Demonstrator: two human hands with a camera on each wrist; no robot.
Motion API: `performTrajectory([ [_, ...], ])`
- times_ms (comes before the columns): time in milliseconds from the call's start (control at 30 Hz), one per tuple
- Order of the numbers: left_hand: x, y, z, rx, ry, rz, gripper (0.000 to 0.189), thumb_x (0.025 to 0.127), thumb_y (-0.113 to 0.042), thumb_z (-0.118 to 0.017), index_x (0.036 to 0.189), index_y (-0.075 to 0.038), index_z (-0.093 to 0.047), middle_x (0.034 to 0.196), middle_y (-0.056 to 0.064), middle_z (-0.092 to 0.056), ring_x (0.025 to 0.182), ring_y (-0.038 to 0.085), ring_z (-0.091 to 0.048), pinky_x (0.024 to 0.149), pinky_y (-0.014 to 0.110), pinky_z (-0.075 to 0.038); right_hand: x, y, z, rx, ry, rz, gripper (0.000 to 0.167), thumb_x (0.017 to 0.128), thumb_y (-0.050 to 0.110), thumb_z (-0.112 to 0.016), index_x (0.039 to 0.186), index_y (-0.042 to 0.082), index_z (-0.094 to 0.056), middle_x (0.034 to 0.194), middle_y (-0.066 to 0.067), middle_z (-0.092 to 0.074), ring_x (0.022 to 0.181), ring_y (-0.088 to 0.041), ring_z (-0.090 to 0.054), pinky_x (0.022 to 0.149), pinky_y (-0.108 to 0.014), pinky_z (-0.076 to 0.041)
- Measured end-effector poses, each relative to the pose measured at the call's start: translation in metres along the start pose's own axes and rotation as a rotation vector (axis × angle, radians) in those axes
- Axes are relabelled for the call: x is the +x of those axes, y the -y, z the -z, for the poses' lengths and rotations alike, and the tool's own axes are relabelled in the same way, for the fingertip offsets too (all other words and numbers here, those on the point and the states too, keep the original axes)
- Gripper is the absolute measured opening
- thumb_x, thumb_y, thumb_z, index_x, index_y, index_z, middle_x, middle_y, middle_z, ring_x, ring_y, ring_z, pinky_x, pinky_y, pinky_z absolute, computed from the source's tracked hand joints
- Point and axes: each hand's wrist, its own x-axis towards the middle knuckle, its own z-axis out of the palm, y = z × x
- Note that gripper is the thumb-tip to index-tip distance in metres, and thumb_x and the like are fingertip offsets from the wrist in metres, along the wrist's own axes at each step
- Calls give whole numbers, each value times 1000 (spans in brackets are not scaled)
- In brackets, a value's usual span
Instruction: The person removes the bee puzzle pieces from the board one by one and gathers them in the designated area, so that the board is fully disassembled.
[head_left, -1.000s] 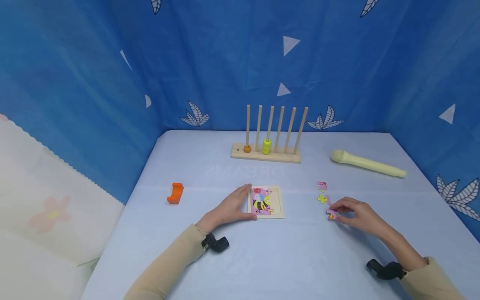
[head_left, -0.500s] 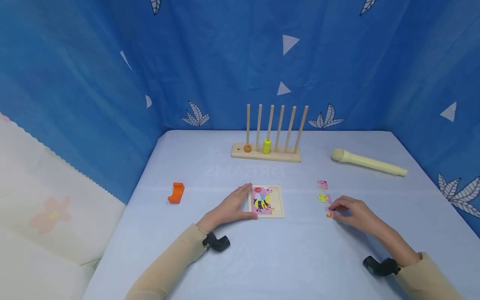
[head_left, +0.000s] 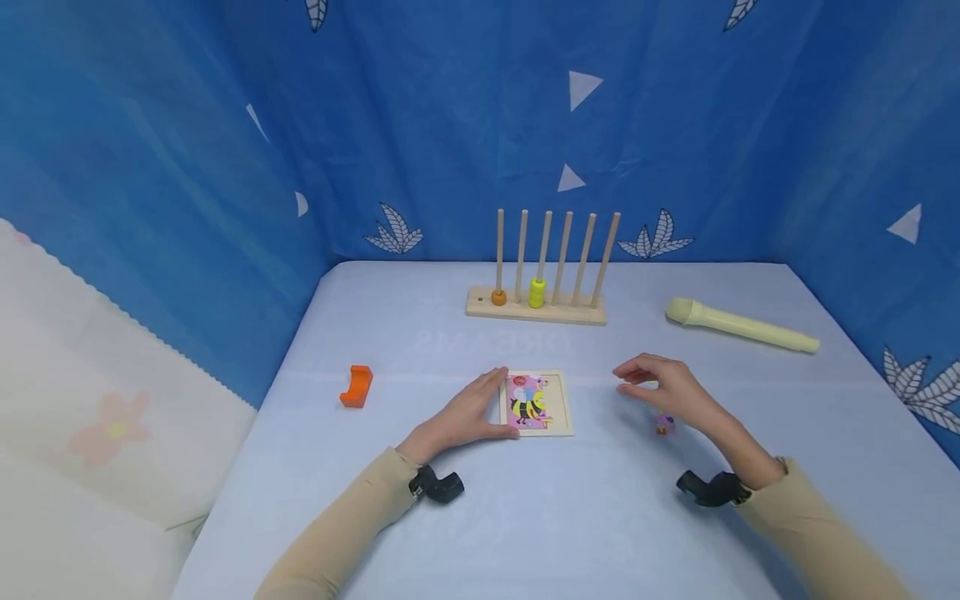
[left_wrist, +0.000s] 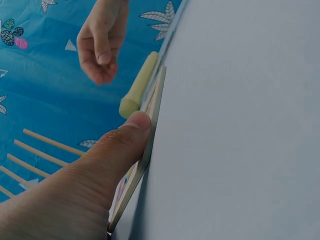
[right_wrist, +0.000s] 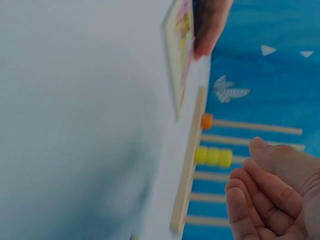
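Observation:
My left hand (head_left: 467, 412) holds the left side of a square wooden jigsaw puzzle (head_left: 557, 407), thumb at the near edge and fingers at the far one. A bee picture on pink pieces fills its left part; bare wood shows at the right. In the left wrist view the thumb presses on the rim of the puzzle board (left_wrist: 156, 107). My right hand (head_left: 671, 392) hovers right of the board, fingers loosely bent with nothing between them. Under its wrist lies a pink puzzle piece (head_left: 664, 424); other loose pieces are mostly hidden behind the hand.
Toward the back stands a wooden peg rack (head_left: 536, 312) with orange and yellow beads on two of its upright rods. A pale yellow toy microphone (head_left: 742, 327) lies at the back right. An orange curved block (head_left: 357, 387) sits to the left.
My right hand has let go of the pink puzzle piece, risen and moved left, now covering the other loose pieces. The left hand stays on the puzzle board.

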Motion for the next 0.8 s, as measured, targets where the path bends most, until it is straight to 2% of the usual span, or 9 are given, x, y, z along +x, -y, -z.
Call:
performTrajectory([
  [100, 2, 0, -3, -4, 1, -8, 106, 76, -56, -72, 150, -1, -19, 153, 13, -22, 140, 24, -19, 113, 35, -18, 15, 10, -18, 85, 8, -15, 26, 85, 13, -72, 107, 0, -68, 101, -12, -67, 90, -23, -64, 82, -45, -53],
  [200, 3, -1, -5, -4, 0, -25, 105, 77, -55, -71, 149, -1, -20, 153, 14, -23, 140, 25, -20, 113, 35, -18, 27, 13, -39, 136, 22, -6, 25, 85, 12, -72, 107, 1, -69, 101, -10, -67, 90, -21, -64, 82, -41, -54],
  [333, 4, -2, -6, -2, 0, -45, 103, 77, -54, -71, 149, 0, -20, 153, 14, -24, 140, 26, -20, 114, 35, -17, 39, 16, -62, 131, 38, 24, 21, 84, 11, -72, 104, 2, -70, 96, -6, -68, 86, -18, -64, 79, -35, -55],
  [533, 3, -2, -3, 19, -4, -46, 103, 77, -55, -71, 149, 0, -21, 153, 14, -24, 140, 26, -20, 114, 34, -16, 52, 15, -81, 116, 0, 92, 15, 82, 4, -72, 97, 2, -71, 89, -3, -68, 79, -15, -63, 72, -31, -55],
  [800, -1, -1, 2, 21, 2, -18, 103, 77, -55, -71, 149, -1, -21, 153, 14, -23, 140, 24, -19, 114, 33, -15, 57, 14, -96, 56, -14, 87, 12, 82, 5, -73, 94, 6, -72, 85, 3, -66, 76, -10, -60, 68, -26, -53],
])
